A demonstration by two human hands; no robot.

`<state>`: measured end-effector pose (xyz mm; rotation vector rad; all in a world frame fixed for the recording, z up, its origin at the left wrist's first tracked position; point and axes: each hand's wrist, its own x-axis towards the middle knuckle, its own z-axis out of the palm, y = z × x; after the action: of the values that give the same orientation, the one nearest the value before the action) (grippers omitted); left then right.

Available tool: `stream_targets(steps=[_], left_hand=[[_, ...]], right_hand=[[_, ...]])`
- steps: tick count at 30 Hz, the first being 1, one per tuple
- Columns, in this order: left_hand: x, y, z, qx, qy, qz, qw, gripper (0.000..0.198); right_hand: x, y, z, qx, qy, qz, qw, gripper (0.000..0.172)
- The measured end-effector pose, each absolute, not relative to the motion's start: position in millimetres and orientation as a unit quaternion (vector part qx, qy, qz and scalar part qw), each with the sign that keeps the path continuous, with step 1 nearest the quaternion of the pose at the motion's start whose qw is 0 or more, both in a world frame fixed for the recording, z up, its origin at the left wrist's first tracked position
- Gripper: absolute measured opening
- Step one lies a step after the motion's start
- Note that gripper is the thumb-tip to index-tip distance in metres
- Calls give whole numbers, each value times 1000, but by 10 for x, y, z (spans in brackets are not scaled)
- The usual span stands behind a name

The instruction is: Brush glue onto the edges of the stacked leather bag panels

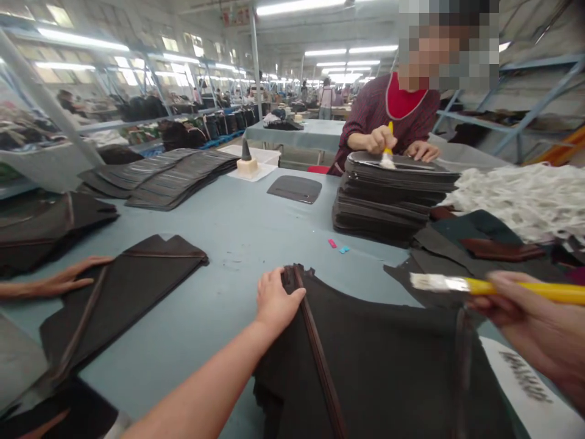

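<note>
My left hand (276,299) is half curled, its fingers lying over the top edge of a dark leather panel (388,366) beside a brown seam strip (315,329); I can't tell if it is actually pinching the edge. My right hand (525,311) is closed around the yellow handle of a flat glue brush (498,288), its whitish bristles held just above the panel's right side. The panel lies on a pale blue-grey worktable (219,244), with a sheet of printed white paper (525,390) showing beneath its lower right.

To my left, another person's hand (59,280) rests on a similar panel (123,299). Across the table, a co-worker's hand (381,140) holds a yellow brush (388,146) on a tall stack of dark panels (393,201). A heap of white netting (516,201) sits beside that stack, and further panels (159,177) lie fanned out beyond.
</note>
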<state>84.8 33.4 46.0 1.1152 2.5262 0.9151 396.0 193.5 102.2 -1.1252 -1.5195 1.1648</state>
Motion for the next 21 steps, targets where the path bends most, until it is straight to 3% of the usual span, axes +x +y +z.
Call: stream_targets(steps=[3, 6, 13, 21], left_hand=[[911, 294, 399, 373, 860, 328, 114, 51], [939, 278, 318, 372, 847, 361, 119, 42], [914, 277, 175, 346, 813, 440, 162, 35], [867, 278, 95, 351, 780, 489, 173, 32]], right_hand=[[3056, 1883, 1152, -377, -512, 644, 425, 24], [2264, 1800, 1104, -347, -484, 709, 378, 30], [1705, 1818, 610, -362, -501, 720, 315, 35], [1677, 1820, 563, -357, -515, 711, 318, 32]])
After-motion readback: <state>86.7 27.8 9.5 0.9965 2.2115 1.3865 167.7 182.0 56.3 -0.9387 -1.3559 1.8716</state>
